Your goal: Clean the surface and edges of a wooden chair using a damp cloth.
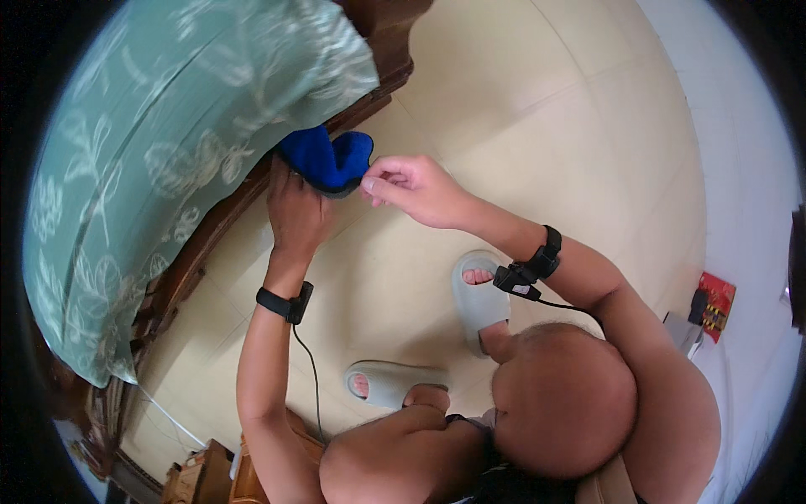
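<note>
A blue cloth [336, 161] with a dark edge is bunched up beside the wooden frame of a low seat. My left hand [295, 206] grips it from the left, its fingers partly hidden behind the fabric and against the wood. On the other side, my right hand [416, 191] pinches the cloth's right edge between thumb and curled fingers. A green cushion [168, 160] with a white leaf pattern lies on the seat, just above and left of my left hand.
The dark wooden frame [189, 270] runs diagonally along the left. Grey slippers [480, 298] are on my feet on the tiled floor [537, 134]. Wooden furniture [200, 475] stands at lower left. By the white wall at right is a red item [715, 307]. Thin cables hang from both wristbands.
</note>
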{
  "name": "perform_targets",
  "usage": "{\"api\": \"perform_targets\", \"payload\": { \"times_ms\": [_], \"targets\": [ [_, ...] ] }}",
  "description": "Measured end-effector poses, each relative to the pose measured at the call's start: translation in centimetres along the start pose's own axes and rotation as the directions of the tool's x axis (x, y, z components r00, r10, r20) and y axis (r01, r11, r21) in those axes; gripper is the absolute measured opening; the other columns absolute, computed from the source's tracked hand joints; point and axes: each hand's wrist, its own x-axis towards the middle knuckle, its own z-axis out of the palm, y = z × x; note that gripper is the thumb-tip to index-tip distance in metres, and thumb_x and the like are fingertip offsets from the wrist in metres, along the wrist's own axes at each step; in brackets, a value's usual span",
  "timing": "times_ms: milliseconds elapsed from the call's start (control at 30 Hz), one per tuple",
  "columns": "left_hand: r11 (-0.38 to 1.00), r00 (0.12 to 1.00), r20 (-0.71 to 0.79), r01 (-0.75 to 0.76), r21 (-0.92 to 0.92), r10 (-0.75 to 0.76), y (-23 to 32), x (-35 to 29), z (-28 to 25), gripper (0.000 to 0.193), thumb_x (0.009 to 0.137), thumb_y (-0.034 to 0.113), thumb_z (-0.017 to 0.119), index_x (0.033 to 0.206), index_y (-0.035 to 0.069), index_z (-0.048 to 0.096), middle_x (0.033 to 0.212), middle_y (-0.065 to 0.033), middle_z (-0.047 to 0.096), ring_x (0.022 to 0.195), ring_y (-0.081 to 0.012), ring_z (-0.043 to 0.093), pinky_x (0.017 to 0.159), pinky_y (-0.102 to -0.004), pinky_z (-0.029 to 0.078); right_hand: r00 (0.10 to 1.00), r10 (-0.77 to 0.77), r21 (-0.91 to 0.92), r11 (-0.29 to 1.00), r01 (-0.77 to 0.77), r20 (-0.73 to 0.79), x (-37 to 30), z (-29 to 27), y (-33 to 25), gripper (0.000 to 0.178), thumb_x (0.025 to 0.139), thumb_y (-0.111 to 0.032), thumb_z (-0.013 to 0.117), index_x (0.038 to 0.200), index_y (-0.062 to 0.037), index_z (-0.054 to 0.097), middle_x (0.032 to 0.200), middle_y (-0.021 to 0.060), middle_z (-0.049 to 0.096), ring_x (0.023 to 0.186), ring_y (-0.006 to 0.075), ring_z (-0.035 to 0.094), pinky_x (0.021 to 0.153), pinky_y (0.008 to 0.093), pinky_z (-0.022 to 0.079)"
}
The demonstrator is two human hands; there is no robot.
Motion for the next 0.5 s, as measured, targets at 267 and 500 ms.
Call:
{"api": "perform_targets", "payload": {
  "times_ms": [267, 500],
  "targets": [
    [0.958, 0.911, 0.412, -0.149, 0.244, 0.037, 3.1, 3.1, 2.3, 0.042, 0.097, 0.023, 0.056, 0.129, -0.004, 0.063, 0.128, -0.0302, 0.060, 0.131, -0.0481, 0.047, 0.115, -0.0556, 0.035, 0.950, -0.114, -0.254, 0.966, 0.039, -0.290, -1.1, -2.1, 1.5, 0.029, 0.100, -0.021, 0.067, 0.121, -0.0009, 0.061, 0.111, 0.0105, 0.068, 0.104, 0.0145, 0.064, 0.087, 0.0316, 0.053],
    [0.995, 0.958, 0.285, 0.026, -0.098, 0.003, 7.3, 5.4, 1.3, 0.043, 0.099, 0.021, 0.045, 0.134, -0.001, 0.057, 0.142, -0.0304, 0.051, 0.134, -0.0500, 0.040, 0.114, -0.0579, 0.031, 0.972, -0.224, 0.073, 0.971, 0.229, -0.076, 0.7, -3.5, 3.3, 0.081, 0.100, -0.033, 0.070, 0.160, -0.0044, 0.025, 0.140, 0.0108, 0.056, 0.125, 0.0223, 0.055, 0.107, 0.0387, 0.045]
  ]
}}
